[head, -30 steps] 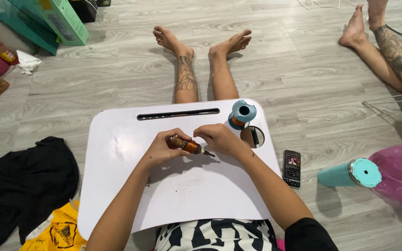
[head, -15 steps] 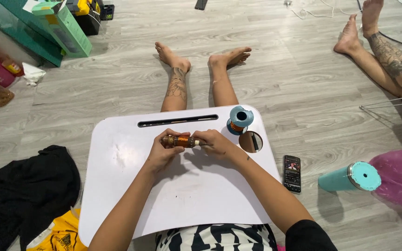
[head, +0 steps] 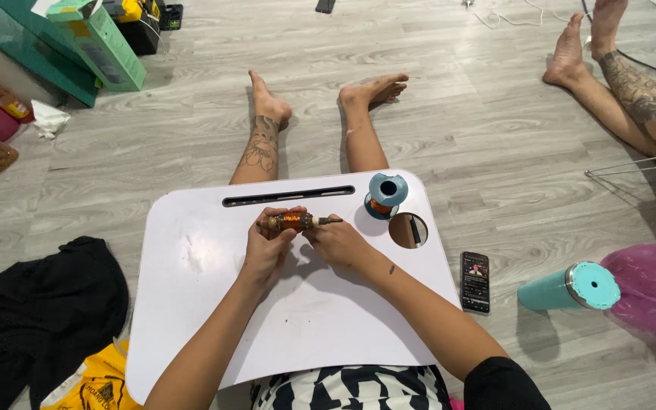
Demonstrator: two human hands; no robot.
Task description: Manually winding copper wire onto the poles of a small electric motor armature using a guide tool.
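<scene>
Both of my hands hold a small motor armature (head: 293,221) wound with copper wire, just above the far middle of a white lap tray (head: 191,304). My left hand (head: 267,247) grips its left end from below. My right hand (head: 334,240) pinches the shaft end on the right. A blue spool of copper wire (head: 385,194) stands on the tray to the right of my hands, next to a round cup hole (head: 408,230).
My bare legs (head: 263,144) stretch out past the tray on a grey wood floor. A phone (head: 475,281) and a teal tumbler (head: 571,287) lie at right, beside pink plastic (head: 654,292). Another person's legs (head: 632,83) are far right. Black cloth (head: 32,311) lies at left, green boxes (head: 108,45) at far left.
My hands have lifted the armature and turned it level, moving it slightly toward the tray's far edge. The view has tilted, showing more floor ahead.
</scene>
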